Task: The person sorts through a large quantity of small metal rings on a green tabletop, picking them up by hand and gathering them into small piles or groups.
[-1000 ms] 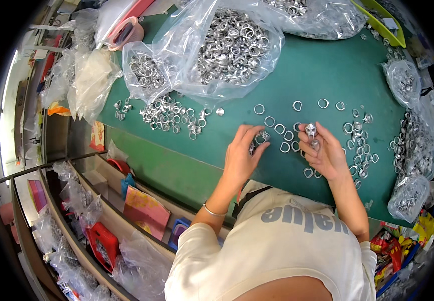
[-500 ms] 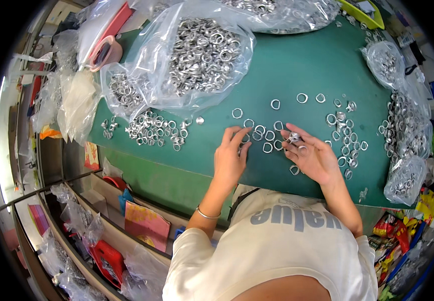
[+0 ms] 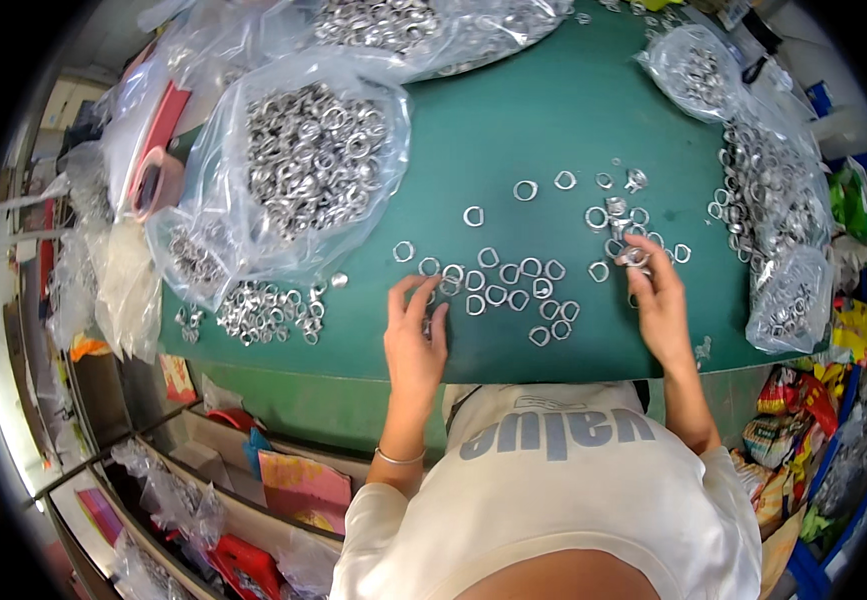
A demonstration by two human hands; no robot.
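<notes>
Head view: at far left a pink cup (image 3: 158, 185) stands beside a big bag (image 3: 318, 165) of metal rings, open and full. Below that bag, a pile (image 3: 271, 312) of rings lies near the green table's (image 3: 553, 115) front edge. Next comes the left hand (image 3: 415, 335), low over the tabletop, fingers curled, thumb and forefinger parted; whether it grips anything in that curl, I cannot tell. Its forefinger is at the edge of the loose rings (image 3: 496, 286), which are spread in the middle between the hands, mostly flat and a few touching. Right of these is the cluster (image 3: 616, 207), tighter, some pieces with broad tops. The right hand (image 3: 658, 290) reaches to its near side, fingers bent, with a ring (image 3: 637, 256) at the fingertips; pinched or merely touched, I cannot tell. Beyond lies a heap (image 3: 773, 195) of rings, partly under clear plastic.

For good handling, I'd take each ring by its band with thumb and forefinger, set it flat, and leave a bare strip between cluster and loose rings. Light fingertips should stop neighbours skidding.
</notes>
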